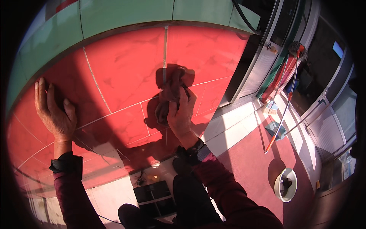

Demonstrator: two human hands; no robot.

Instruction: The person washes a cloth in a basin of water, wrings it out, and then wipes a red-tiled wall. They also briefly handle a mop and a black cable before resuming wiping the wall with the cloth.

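Note:
A dark, crumpled cloth (171, 91) is bunched in my right hand (183, 113), against the glossy red wall tiles (125, 71). The cloth lies beside a vertical grout line, and its shadow falls around it. My left hand (55, 110) has its fingers spread on the red tiles at the left, close under the green tile band (125, 17); it holds nothing. Black straps circle both of my wrists.
To the right stand a mop (286, 114), a broom (270, 107) and a dustpan (276, 130) near glazed doors. A white basin (286, 186) with dark cloth in it sits on the reddish floor mat (246, 163). A black panelled object (154, 197) is by my legs.

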